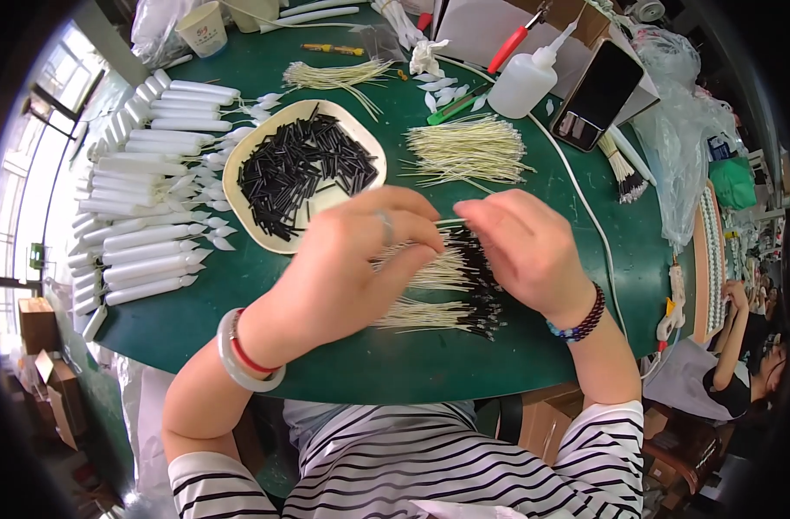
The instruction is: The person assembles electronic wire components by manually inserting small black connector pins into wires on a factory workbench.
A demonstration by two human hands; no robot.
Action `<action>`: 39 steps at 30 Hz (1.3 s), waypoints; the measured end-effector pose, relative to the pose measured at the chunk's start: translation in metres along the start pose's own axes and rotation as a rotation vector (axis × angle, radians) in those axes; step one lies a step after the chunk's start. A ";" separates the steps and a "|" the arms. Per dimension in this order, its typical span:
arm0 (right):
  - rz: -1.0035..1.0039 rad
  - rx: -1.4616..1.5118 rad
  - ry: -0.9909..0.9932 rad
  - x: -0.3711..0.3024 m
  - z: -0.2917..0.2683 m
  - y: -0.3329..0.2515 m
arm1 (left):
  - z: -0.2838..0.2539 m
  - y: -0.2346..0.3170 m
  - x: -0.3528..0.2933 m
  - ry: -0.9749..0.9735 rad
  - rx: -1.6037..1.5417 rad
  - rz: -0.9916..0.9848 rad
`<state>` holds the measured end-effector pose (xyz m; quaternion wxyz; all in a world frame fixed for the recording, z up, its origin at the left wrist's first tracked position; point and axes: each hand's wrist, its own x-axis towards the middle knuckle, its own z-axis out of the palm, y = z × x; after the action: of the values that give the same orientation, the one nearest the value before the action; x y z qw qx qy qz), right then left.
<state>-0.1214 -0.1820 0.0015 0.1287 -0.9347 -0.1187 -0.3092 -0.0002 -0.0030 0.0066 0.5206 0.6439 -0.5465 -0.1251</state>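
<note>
A thin pale wire spans the short gap between my two hands, above the table. My left hand pinches its left end, and the fingertips of my right hand are closed on its other end. Beneath them lie bundles of pale wires with black-sleeved ends, partly hidden by my hands. Just beyond my left hand is a cream tray of short black tubes. Farther off, past my right hand, a stack of pale wires shows no black sleeves.
White candle-shaped lights fill the left side of the green table. At the back are a paper cup, a white squeeze bottle, a red-handled tool and a phone. A white cable runs down the right.
</note>
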 end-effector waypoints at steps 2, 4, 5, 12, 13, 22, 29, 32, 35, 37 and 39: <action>0.079 0.081 -0.003 0.002 -0.006 -0.002 | -0.005 0.001 0.000 0.020 0.007 -0.047; 0.188 0.171 -0.081 0.004 -0.012 -0.007 | -0.007 0.003 0.000 -0.024 -0.121 -0.369; 0.189 0.177 -0.083 0.004 -0.011 -0.007 | -0.007 0.003 0.000 -0.058 -0.054 -0.274; 0.174 0.156 -0.054 0.004 -0.008 -0.008 | -0.002 0.001 -0.001 -0.022 -0.150 -0.255; 0.149 0.130 -0.051 0.005 -0.007 -0.008 | -0.002 0.001 -0.001 -0.023 -0.151 -0.256; 0.048 -0.020 -0.054 0.005 -0.013 -0.012 | -0.002 -0.001 -0.002 -0.026 -0.109 -0.147; -0.008 -0.098 -0.015 0.004 -0.010 -0.011 | -0.002 -0.002 -0.003 -0.045 -0.124 -0.152; -0.040 -0.118 -0.017 0.002 -0.009 -0.011 | 0.000 -0.001 -0.002 -0.037 -0.124 -0.131; -0.092 -0.169 -0.064 0.002 -0.012 -0.013 | 0.002 0.001 0.000 -0.018 -0.089 -0.111; -0.056 -0.107 -0.057 0.002 -0.004 -0.014 | 0.002 0.001 0.000 -0.001 -0.057 -0.088; 0.023 -0.015 -0.052 0.007 -0.004 -0.019 | 0.001 0.001 -0.002 0.059 0.072 -0.063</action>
<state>-0.1240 -0.1641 0.0127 0.1219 -0.9448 -0.1087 -0.2839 -0.0025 -0.0020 0.0061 0.5089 0.6825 -0.5145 -0.1028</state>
